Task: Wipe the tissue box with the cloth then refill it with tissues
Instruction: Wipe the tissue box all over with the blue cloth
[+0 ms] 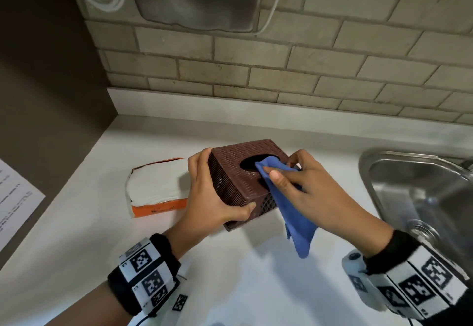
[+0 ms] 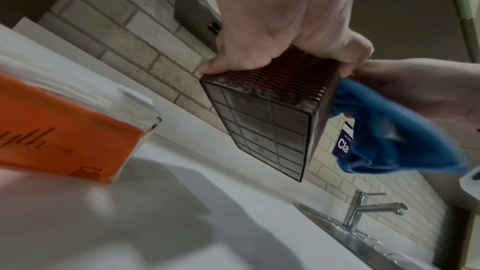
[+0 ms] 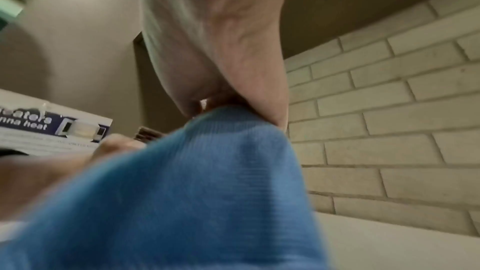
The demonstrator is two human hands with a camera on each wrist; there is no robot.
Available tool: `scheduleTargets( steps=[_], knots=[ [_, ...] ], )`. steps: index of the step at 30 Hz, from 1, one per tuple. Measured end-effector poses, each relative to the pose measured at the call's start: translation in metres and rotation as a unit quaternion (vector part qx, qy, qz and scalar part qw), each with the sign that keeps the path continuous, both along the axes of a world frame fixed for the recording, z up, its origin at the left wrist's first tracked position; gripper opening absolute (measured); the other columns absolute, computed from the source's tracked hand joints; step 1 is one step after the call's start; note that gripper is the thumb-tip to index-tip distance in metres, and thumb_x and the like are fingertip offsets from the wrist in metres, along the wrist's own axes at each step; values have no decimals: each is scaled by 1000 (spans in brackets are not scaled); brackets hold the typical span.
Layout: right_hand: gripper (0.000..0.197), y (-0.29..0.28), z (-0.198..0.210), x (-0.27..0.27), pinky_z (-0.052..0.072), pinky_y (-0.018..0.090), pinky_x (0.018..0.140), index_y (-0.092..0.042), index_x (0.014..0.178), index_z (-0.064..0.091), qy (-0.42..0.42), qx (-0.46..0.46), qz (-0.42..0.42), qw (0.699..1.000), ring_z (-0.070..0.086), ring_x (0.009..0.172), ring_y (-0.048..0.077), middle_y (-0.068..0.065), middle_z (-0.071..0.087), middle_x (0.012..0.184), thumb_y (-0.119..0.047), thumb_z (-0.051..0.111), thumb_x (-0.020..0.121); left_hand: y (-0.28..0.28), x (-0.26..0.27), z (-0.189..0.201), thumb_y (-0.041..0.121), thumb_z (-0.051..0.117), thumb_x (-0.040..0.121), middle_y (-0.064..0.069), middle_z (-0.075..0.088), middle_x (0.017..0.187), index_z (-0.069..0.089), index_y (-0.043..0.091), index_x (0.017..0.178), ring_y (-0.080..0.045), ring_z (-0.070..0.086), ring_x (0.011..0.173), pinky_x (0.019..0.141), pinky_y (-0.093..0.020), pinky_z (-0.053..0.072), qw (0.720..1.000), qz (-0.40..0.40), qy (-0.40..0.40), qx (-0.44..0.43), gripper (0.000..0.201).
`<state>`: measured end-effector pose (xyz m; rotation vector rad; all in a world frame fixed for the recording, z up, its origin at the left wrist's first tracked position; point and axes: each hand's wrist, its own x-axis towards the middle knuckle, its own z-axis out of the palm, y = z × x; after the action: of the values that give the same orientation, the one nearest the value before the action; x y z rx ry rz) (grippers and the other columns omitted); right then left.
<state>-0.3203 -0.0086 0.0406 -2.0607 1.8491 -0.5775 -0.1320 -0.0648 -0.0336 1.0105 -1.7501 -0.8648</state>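
Wiping is under way on the tissue box (image 1: pixel 239 180), a brown woven-pattern box held tilted, clear of the tabletop (image 1: pixel 230 274) in the left wrist view. Its oval slot faces up toward the head camera. The grid base shows pale dusty smears in the left wrist view.

Cloth (image 1: pixel 289 205): blue, one end bunched at the slot edge, the rest hanging down past the box's near corner.

Risks, as judged from this pose:
- Box is carried by one hand only. A firm stroke from the cloth side could twist it out of that hold and drop it.
- The hanging tail of cloth could drag on the tabletop, or a fold could snag in the slot or the woven wall.
- Dust on the base may be missed if only the top gets wiped.
- The sink (image 1: pixel 419 192) lies close on the right; a slipped box or cloth could land there and get wet if the basin is damp.

Left hand (image 1: pixel 212 197): wrapped round the box's left side, fingers over the far edge, thumb clamped on the near lower edge.

Right hand (image 1: pixel 304 185): thumb and fingers pinching the cloth against the box top beside the slot, wrist raised.

Refill pack (image 1: pixel 156 187): orange, torn open, white tissues exposed, lying on the tabletop just left of the box, untouched.
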Motion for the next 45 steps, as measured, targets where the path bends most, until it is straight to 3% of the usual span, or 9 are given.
scheduleTargets(
  steps=[6, 11, 15, 19, 23, 28, 36, 41, 45],
  knots=[
    [34, -7, 16, 15, 24, -2, 89, -33, 127, 58, -128, 4, -10, 992, 40, 107, 6, -4, 41, 106, -39, 44, 97, 3, -8, -1, 49, 74, 37, 23, 22, 119, 21, 31, 129, 24, 27, 113, 88, 8, 24, 1000, -17, -3, 20, 107],
    [61, 4, -3, 31, 23, 28, 100, -33, 146, 28, 134, -31, 76, 987, 27, 115, 15, -8, 24, 142, -58, 16, 92, -5, -5, 1, 45, 74, 37, 4, 30, 124, 30, 26, 131, -1, 42, 117, 97, -16, 41, 996, -6, 47, 79, 106],
    [58, -5, -19, -3, 40, 37, 94, -33, 143, 30, 169, -22, 69, 983, 35, 114, 18, -2, 38, 144, -55, 31, 89, -8, 9, -4, 47, 80, 38, 1, 32, 130, 33, 24, 134, -14, 43, 125, 107, -45, 41, 989, -6, 66, 133, 109],
    [49, -10, -24, -3, 49, 43, 87, -28, 135, 46, 149, -37, 45, 987, 51, 103, 27, 1, 49, 138, -36, 37, 88, -6, 7, -3, 49, 78, 38, 3, 32, 129, 34, 22, 136, -7, 43, 122, 108, -39, 40, 987, -10, 70, 148, 111],
    [51, -6, -15, 27, 36, 33, 94, -27, 135, 48, 136, -61, 92, 985, 48, 108, 25, 0, 47, 140, -35, 32, 87, -1, -1, 1, 46, 77, 40, 14, 38, 116, 42, 45, 111, 1, 44, 117, 98, -27, 43, 987, -26, 85, 135, 79],
    [51, -8, -20, -8, 43, 32, 94, -34, 138, 43, 167, -30, 84, 982, 46, 103, 20, -5, 46, 142, -34, 35, 89, -4, 11, -6, 49, 77, 37, 13, 35, 120, 35, 25, 134, 28, 40, 100, 88, -9, 39, 982, -29, 90, 162, 109],
    [58, -14, -18, 18, 31, 31, 104, -30, 140, 42, 148, -64, 111, 981, 36, 123, 19, -5, 41, 145, -29, 59, 85, -4, -1, 3, 47, 77, 38, 12, 36, 117, 42, 45, 109, 27, 42, 98, 83, -4, 41, 983, -45, 86, 158, 79],
    [52, -15, -30, -20, 48, 37, 91, -26, 133, 52, 149, -68, 63, 984, 46, 100, 21, 1, 55, 133, -32, 37, 84, -9, 13, -2, 51, 78, 36, 2, 32, 130, 36, 22, 137, 17, 41, 108, 89, -8, 42, 982, -33, 78, 170, 112],
    [51, -15, -27, 2, 44, 35, 95, -28, 134, 51, 170, -87, 67, 979, 41, 107, 20, -1, 50, 137, -33, 41, 84, -9, 5, 3, 50, 76, 37, 3, 32, 128, 36, 27, 132, 20, 38, 109, 89, -2, 38, 985, -27, 68, 153, 106]
  ],
)
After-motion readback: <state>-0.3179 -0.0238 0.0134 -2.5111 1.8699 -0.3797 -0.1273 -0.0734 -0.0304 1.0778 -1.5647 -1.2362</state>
